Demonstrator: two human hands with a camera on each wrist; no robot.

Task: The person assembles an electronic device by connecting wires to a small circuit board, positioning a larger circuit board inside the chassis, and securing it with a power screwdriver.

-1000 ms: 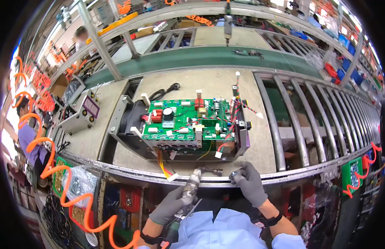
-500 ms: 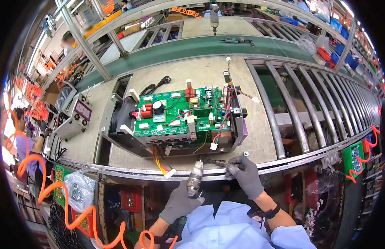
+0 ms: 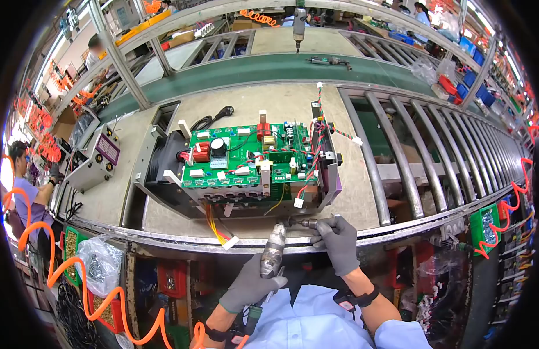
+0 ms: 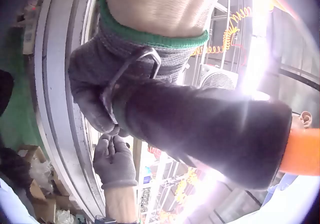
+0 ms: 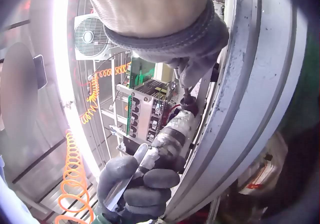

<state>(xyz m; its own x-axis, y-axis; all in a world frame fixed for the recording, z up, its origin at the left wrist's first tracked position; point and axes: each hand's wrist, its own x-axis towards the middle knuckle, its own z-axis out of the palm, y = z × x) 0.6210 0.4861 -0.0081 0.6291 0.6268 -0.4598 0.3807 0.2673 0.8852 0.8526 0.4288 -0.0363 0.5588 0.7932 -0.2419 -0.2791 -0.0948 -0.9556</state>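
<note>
In the head view my gloved left hand [image 3: 252,283] grips a worn, tape-wrapped air driver [image 3: 273,250], its head at the bench edge. From that head a socket bit [image 3: 307,223] points right, and my gloved right hand [image 3: 338,244] pinches its end. The right wrist view shows the left fingers [image 5: 147,191] curled round the driver body [image 5: 172,136], with a metal lever beside them. Just beyond the hands stands an opened machine with a green circuit board [image 3: 246,154] on top. White connectors [image 3: 230,242] on coloured wires hang from its front.
Metal rollers [image 3: 406,157] lie right of the bench board. An orange coiled hose [image 3: 106,294] runs at lower left, near a bag of parts [image 3: 101,264]. A green bin [image 3: 484,227] sits at right. Another unit [image 3: 95,160] and a person [image 3: 28,198] are at left.
My right hand has moved left from the bench edge to the driver's socket bit, and its fingers now pinch the bit. The left hand still grips the driver. The head view has shifted.
</note>
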